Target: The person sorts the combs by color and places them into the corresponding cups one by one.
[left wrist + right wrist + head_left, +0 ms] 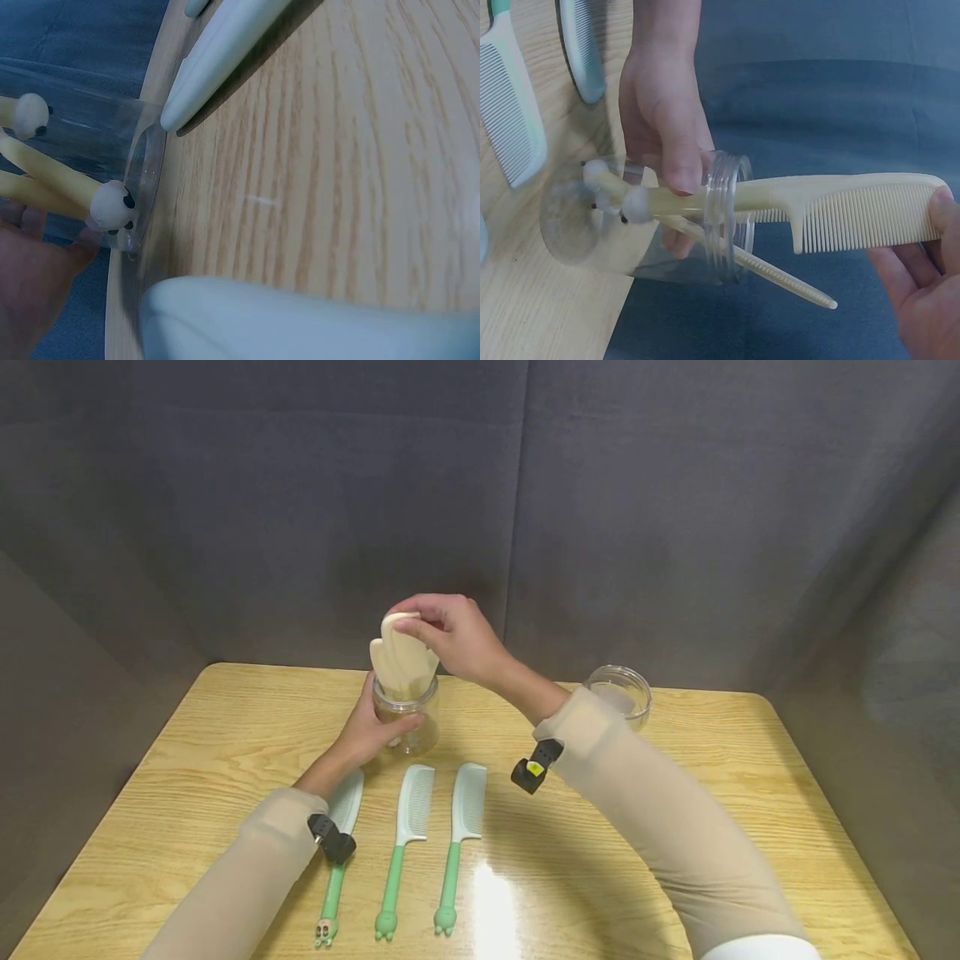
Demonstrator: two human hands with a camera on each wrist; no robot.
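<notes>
while left hand grips jar, right fingers pinch comb.

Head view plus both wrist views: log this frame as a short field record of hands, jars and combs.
left hand: grips the clear jar from the side, on the wooden table
right hand: pinches the top of a cream comb standing handle-down in that jar
jar contents: cream combs, at least two, teeth ends sticking out of the mouth
green combs: three, flat on the table in front of the jar, handles toward the person
second jar: clear, open, to the right, untouched
</notes>
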